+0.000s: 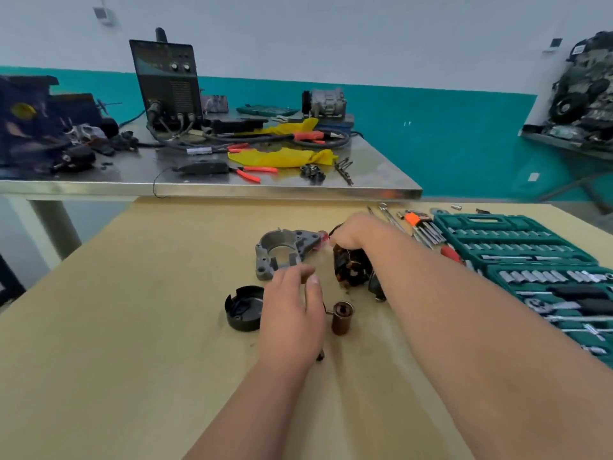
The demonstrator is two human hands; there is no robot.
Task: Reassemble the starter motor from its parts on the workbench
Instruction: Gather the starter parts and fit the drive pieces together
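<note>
Tan workbench point(149, 360) is carrying all the starter parts, clustered mid-table. Teal socket case point(530, 257) is lying open along the right edge; no brand or lettering is reading clearly on it or anywhere else.

Grey cast housing point(265, 260) is sitting farthest back, ring opening up. Judging it rigid and fairly heavy, best taken by the flange ears.

Wound motor body point(350, 270), dark with copper showing, is sitting just right of the housing. Likely the heaviest piece, greasy, with delicate windings, so gripping the steel core rather than the wires.

Right hand point(353, 232) is curling its fingers over the body's far end, apparently gripping it; the exact hold is hiding behind the knuckles.

Black end cap point(243, 312) is lying open side up at near left: light, thin-walled.

Left hand point(292, 313) is hovering between cap and brown sleeve point(342, 318), fingers loose, holding nothing. Sleeve is standing upright, small, probably slick.
</note>
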